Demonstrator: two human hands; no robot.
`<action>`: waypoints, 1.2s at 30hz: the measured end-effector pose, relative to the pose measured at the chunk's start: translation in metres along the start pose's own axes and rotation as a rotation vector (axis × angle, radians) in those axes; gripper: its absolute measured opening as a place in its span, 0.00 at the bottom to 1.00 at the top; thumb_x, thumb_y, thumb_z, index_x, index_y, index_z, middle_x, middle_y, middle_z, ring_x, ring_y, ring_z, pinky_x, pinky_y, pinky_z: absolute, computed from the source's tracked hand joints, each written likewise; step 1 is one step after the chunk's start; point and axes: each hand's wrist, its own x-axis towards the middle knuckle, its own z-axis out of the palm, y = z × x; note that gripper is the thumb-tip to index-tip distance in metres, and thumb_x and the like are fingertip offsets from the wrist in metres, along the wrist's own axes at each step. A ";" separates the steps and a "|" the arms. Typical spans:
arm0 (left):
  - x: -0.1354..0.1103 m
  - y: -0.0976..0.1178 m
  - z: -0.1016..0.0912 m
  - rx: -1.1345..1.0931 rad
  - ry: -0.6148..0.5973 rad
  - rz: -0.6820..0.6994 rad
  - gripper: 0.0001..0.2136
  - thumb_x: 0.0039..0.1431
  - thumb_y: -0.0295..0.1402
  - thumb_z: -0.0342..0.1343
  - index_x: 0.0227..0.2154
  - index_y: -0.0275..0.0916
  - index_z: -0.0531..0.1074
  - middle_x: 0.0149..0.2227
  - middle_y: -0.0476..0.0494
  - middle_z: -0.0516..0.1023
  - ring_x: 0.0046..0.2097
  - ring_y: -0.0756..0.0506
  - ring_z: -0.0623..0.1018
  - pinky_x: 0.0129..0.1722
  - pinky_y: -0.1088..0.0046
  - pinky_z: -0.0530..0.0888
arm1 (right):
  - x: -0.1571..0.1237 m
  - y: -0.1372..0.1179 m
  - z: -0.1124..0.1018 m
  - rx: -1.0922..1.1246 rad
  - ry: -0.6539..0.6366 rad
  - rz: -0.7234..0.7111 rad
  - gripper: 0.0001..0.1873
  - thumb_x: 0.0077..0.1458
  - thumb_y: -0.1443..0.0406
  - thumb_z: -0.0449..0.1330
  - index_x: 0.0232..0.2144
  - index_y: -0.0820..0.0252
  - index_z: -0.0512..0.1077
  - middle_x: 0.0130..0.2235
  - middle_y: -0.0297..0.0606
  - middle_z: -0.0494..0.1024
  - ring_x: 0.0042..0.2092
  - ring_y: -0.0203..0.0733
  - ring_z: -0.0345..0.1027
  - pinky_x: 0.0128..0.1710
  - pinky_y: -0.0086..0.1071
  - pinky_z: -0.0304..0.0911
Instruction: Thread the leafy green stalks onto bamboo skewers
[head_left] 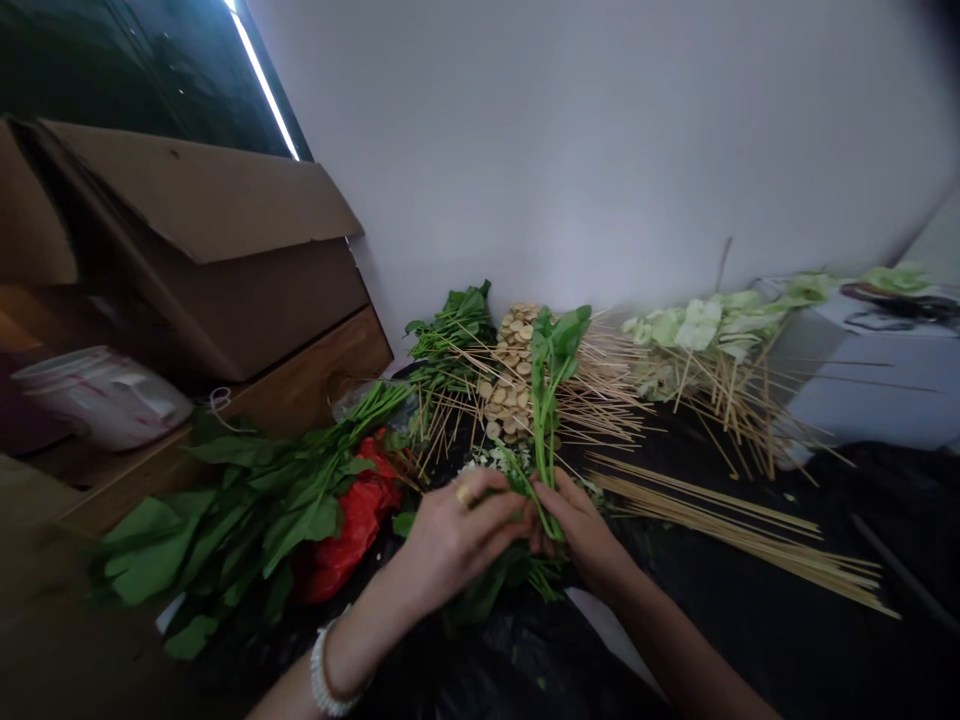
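A small bunch of leafy greens (pixel 553 385) stands upright, leaves up, between my two hands. My right hand (pixel 579 515) is closed around its stems from the right. From the left, my left hand (pixel 469 525), with a ring and a white beaded bracelet, has its fingers curled in at the lower stems; its fingertips are partly hidden. Loose leaves and cut stems (pixel 544 575) lie beneath my hands. Just behind them are skewered round pale slices (pixel 510 400), and a row of bare wooden skewers (pixel 750 530) lies on the black plastic at right.
A large pile of leafy greens (pixel 247 500) and a red plastic bag (pixel 356 530) lie at left, below an open cardboard box (pixel 247 300) and a white tub (pixel 101 400). Skewered greens (pixel 454 335) and skewered cabbage pieces (pixel 701 325) line the white wall (pixel 600 150).
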 end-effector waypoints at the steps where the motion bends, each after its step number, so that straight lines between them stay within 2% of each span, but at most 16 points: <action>1: -0.001 0.007 0.007 0.055 -0.057 0.073 0.07 0.63 0.28 0.55 0.43 0.39 0.73 0.42 0.42 0.75 0.42 0.47 0.76 0.38 0.74 0.73 | 0.000 0.001 0.000 0.008 0.012 -0.007 0.19 0.53 0.49 0.62 0.38 0.55 0.64 0.22 0.26 0.70 0.19 0.32 0.61 0.17 0.24 0.52; 4: -0.004 0.013 0.025 0.172 -0.107 0.147 0.07 0.65 0.31 0.53 0.43 0.38 0.72 0.43 0.42 0.75 0.41 0.46 0.75 0.36 0.73 0.73 | 0.000 0.001 0.001 0.007 0.043 -0.050 0.16 0.53 0.52 0.64 0.36 0.56 0.68 0.29 0.29 0.72 0.29 0.35 0.67 0.29 0.27 0.62; 7: -0.006 0.009 0.035 0.228 -0.119 0.208 0.05 0.66 0.28 0.50 0.37 0.37 0.70 0.44 0.41 0.75 0.37 0.48 0.73 0.33 0.72 0.71 | -0.001 0.000 0.004 -0.021 0.045 -0.061 0.15 0.52 0.53 0.63 0.36 0.56 0.68 0.32 0.31 0.74 0.37 0.39 0.69 0.38 0.31 0.64; 11: -0.007 0.005 0.041 0.287 -0.145 0.245 0.05 0.66 0.27 0.49 0.36 0.36 0.69 0.43 0.41 0.75 0.35 0.47 0.70 0.32 0.71 0.69 | 0.001 0.003 0.003 -0.120 0.073 -0.083 0.16 0.52 0.52 0.61 0.36 0.56 0.67 0.32 0.33 0.74 0.37 0.42 0.69 0.37 0.33 0.64; 14: -0.007 0.005 0.044 0.302 -0.206 0.195 0.05 0.66 0.29 0.49 0.34 0.37 0.68 0.37 0.43 0.74 0.34 0.46 0.69 0.32 0.70 0.68 | 0.004 0.006 -0.003 -0.272 0.134 -0.145 0.13 0.54 0.54 0.59 0.36 0.56 0.67 0.30 0.32 0.73 0.33 0.41 0.68 0.33 0.33 0.64; 16: -0.004 0.007 0.043 0.263 -0.289 0.131 0.06 0.66 0.30 0.49 0.32 0.38 0.67 0.35 0.45 0.73 0.35 0.45 0.69 0.33 0.69 0.68 | 0.005 0.008 -0.005 -0.361 0.163 -0.174 0.11 0.55 0.56 0.58 0.37 0.55 0.68 0.28 0.31 0.72 0.30 0.41 0.67 0.31 0.32 0.63; 21: 0.009 0.010 0.024 -0.081 -0.548 -0.084 0.04 0.64 0.29 0.50 0.32 0.40 0.64 0.33 0.49 0.71 0.37 0.47 0.70 0.38 0.71 0.67 | 0.004 0.006 -0.002 -0.460 0.188 -0.240 0.08 0.53 0.61 0.58 0.36 0.55 0.68 0.27 0.31 0.72 0.29 0.40 0.66 0.29 0.31 0.62; 26: 0.017 -0.001 0.006 -0.630 -0.671 -0.243 0.11 0.63 0.32 0.50 0.25 0.39 0.59 0.29 0.52 0.64 0.33 0.50 0.65 0.35 0.74 0.63 | -0.005 -0.003 0.007 -0.381 0.035 -0.113 0.07 0.55 0.61 0.54 0.36 0.56 0.66 0.21 0.25 0.64 0.20 0.34 0.57 0.20 0.28 0.53; 29: 0.018 -0.007 0.004 -0.878 -0.705 -0.357 0.12 0.59 0.35 0.53 0.23 0.39 0.59 0.27 0.53 0.60 0.31 0.50 0.61 0.31 0.74 0.60 | -0.013 -0.012 0.014 -0.379 0.004 -0.127 0.07 0.54 0.63 0.53 0.35 0.57 0.67 0.24 0.28 0.65 0.24 0.34 0.58 0.24 0.29 0.55; 32: 0.019 -0.006 0.005 -1.011 -0.704 -0.452 0.13 0.55 0.38 0.56 0.22 0.39 0.59 0.25 0.53 0.59 0.30 0.50 0.60 0.30 0.74 0.59 | -0.018 -0.019 0.021 -0.379 0.009 -0.154 0.07 0.53 0.64 0.53 0.35 0.57 0.68 0.27 0.30 0.68 0.28 0.36 0.60 0.27 0.29 0.57; 34: 0.020 -0.003 0.004 -1.033 -0.689 -0.485 0.14 0.55 0.39 0.57 0.22 0.39 0.60 0.25 0.53 0.59 0.29 0.50 0.61 0.29 0.74 0.60 | -0.018 -0.021 0.020 -0.359 0.018 -0.140 0.08 0.53 0.63 0.53 0.36 0.57 0.68 0.26 0.30 0.67 0.26 0.36 0.59 0.25 0.29 0.55; 36: 0.021 0.002 -0.003 -0.957 -0.615 -0.508 0.13 0.56 0.37 0.56 0.21 0.39 0.61 0.25 0.53 0.61 0.29 0.50 0.61 0.29 0.75 0.61 | -0.013 -0.021 0.011 -0.337 0.072 -0.144 0.08 0.53 0.62 0.54 0.36 0.57 0.67 0.24 0.28 0.65 0.24 0.35 0.57 0.22 0.28 0.53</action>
